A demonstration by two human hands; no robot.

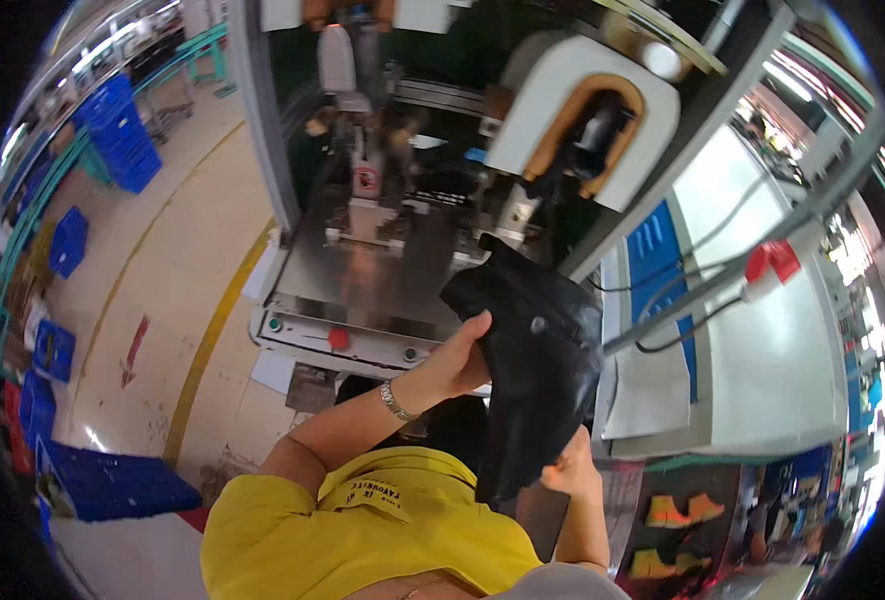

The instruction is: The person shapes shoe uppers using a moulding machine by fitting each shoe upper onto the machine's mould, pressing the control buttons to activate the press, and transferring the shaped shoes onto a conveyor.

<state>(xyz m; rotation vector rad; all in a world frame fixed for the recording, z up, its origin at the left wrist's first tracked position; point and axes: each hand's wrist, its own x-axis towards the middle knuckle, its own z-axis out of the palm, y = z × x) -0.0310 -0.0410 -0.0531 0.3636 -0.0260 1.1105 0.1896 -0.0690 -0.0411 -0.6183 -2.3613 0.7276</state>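
Note:
A floppy black leather piece, apparently a boot upper, is held up between my two hands, in front of the right side of a machine. My left hand grips its left edge, the thumb lying on the leather and the other fingers hidden behind. Lower down, my right hand grasps its bottom right edge with curled fingers. The upper's top end reaches near a white U-shaped pad with a tan lining on the machine. To the left stands a second station with a metal post.
A red button sits on the machine's front panel, between green ones. Grey frame posts flank the machine. A pale table with hanging cables is at right. Tan boots lie lower right. Blue crates stand at left.

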